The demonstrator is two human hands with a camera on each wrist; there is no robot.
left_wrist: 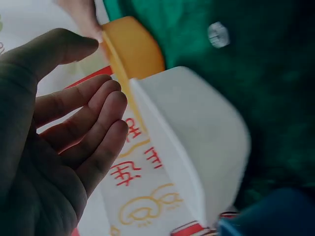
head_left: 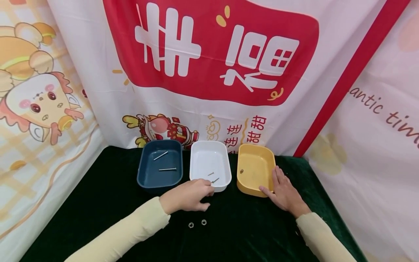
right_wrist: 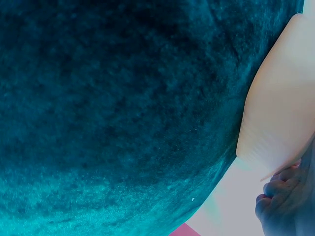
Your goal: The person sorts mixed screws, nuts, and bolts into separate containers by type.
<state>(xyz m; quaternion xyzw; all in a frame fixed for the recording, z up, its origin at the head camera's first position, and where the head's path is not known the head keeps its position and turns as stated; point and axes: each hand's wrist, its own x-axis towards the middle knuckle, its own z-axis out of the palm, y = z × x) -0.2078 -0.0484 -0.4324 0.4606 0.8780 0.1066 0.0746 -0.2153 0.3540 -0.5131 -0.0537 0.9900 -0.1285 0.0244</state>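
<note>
My left hand (head_left: 190,194) hovers at the front edge of the white tray (head_left: 210,151), its thumb and loosely bent fingers apart. Nothing shows between them in the left wrist view. Two small screws (head_left: 215,180) lie inside that tray. At the yellow tray (head_left: 256,160), my right hand (head_left: 284,191) touches the right side with extended fingers, the thumb at the front rim. A small brass-coloured piece (head_left: 241,171) sits in the yellow tray. On the cloth in front of the left hand are two hex nuts, one to the left (head_left: 191,225) and one to the right (head_left: 204,222).
A dark blue tray (head_left: 154,182) stands left of the white one, with two long bolts (head_left: 167,169) in it. All three trays stand in a row on dark green cloth (head_left: 235,233). A printed fabric backdrop (head_left: 203,87) hangs right behind them.
</note>
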